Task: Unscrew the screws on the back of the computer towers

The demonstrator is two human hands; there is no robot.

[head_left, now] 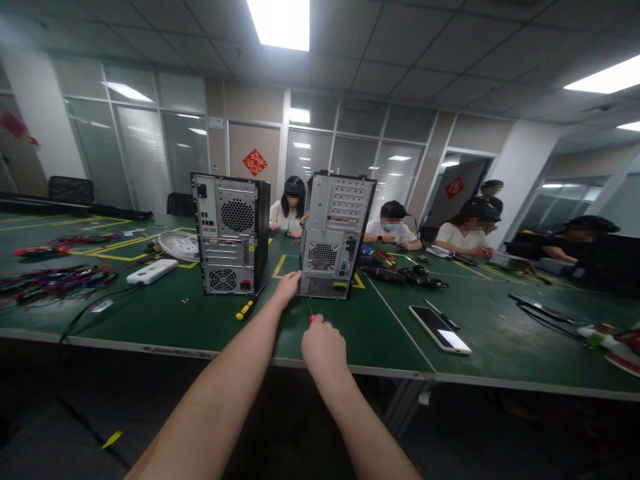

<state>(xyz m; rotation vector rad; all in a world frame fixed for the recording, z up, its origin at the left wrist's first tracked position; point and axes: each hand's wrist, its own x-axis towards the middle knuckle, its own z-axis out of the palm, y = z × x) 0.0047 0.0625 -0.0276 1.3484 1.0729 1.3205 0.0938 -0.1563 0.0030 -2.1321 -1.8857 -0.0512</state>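
A grey and black computer case (pixel 330 230) stands upright, its back panel with vents and ports facing me. At its lower left edge, my left hand (pixel 289 288) is closed against the case, with some fingertips hidden. My right hand (pixel 325 343) is wrapped round a screwdriver (pixel 313 319) with a red handle. The thin shaft points up toward the bottom left corner of the case; whether its tip touches, I cannot tell. To the left stands a second computer case (pixel 227 237), with a yellow and black screwdriver (pixel 245 309) lying by its foot.
A phone (pixel 440 329) and a thin dark tool (pixel 441 313) lie right of my hands. Bundled wires (pixel 50 277), a white power strip (pixel 152 271) and a round white tray (pixel 179 245) are on the left. Several people sit across the green table (pixel 370 347).
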